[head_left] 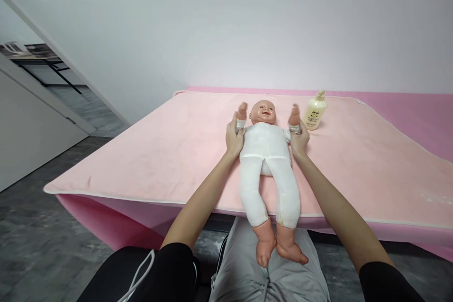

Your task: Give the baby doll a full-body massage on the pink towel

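Observation:
A baby doll with a white cloth body and plastic head, hands and feet lies face up on the pink blanket. Its head points to the wall, and its feet hang past the table's front edge over my lap. My left hand is closed around the doll's arm on the left, just below its plastic hand. Around the other arm, my right hand is closed in the same way. Both doll hands point upward. Just beyond my right hand stands a pale yellow pump bottle.
A white wall with windows above it rises behind the table. Pink cloth shows beside the blanket at the right. On the left are a white door and grey floor. A white cable hangs near my left sleeve.

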A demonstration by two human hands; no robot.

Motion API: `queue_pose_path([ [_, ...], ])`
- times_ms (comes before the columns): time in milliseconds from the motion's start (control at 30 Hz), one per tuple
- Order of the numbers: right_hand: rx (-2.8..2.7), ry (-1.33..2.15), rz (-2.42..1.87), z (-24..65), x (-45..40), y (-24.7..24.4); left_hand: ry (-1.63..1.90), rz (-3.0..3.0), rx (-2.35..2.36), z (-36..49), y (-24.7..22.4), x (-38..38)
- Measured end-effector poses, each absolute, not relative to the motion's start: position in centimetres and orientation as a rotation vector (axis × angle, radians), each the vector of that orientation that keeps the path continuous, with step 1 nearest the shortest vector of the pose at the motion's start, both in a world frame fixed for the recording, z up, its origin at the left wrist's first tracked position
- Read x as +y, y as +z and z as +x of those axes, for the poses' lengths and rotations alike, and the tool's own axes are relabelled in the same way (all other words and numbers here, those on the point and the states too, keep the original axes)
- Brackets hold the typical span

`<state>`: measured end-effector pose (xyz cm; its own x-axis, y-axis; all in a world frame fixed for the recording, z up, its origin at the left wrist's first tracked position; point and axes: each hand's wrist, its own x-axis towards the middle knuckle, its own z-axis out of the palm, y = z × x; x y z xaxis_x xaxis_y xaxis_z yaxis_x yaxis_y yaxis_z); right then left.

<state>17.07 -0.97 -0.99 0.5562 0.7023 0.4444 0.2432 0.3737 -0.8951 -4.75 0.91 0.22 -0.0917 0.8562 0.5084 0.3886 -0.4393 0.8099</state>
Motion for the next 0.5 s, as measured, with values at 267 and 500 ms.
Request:
queue_pose_path([
  [267, -1.323, 0.247, -1.227, 16.54, -1.66, -1.01, 1.288, 2.246, 1.439, -4.37, 0.65, 0.27],
  [500, -1.386, 0.253, -1.257, 16.76, -1.90, -0.64, 1.279, 2.249, 1.419, -4.56, 0.62, 0.61],
])
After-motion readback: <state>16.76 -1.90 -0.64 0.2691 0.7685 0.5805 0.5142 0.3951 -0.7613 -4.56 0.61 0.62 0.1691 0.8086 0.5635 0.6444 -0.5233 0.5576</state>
